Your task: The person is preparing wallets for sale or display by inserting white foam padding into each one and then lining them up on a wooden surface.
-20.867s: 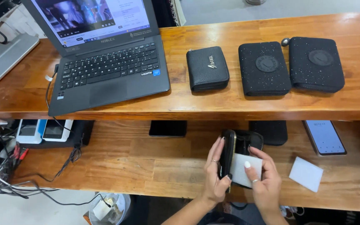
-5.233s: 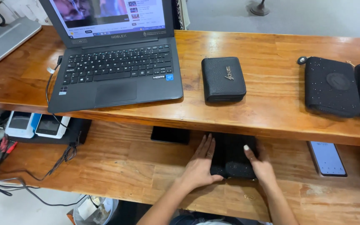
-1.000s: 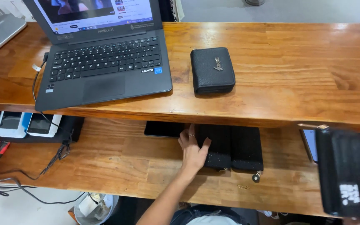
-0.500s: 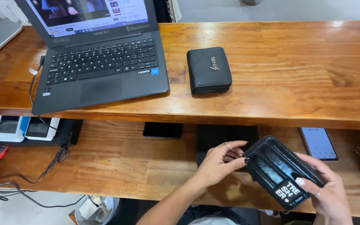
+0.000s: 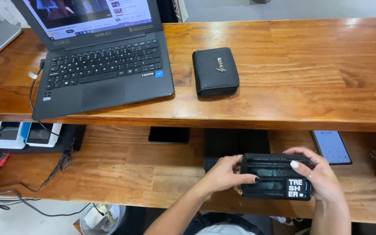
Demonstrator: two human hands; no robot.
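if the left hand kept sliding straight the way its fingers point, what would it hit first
The left hand points right, fingertips already touching the black ribbed zip wallet. Past that lies the right hand gripping its far end, as far as this view shows.

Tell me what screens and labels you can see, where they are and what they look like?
Laptop screen: upper shelf, far left, bright page with small pictures.
Phone: lower shelf, right, lit pale blue screen.
Dark phone: lower shelf, under the top board, black screen.
White label: square patch on the black wallet held by the left hand and right hand.
Silver logo: on the black pouch, upper shelf.
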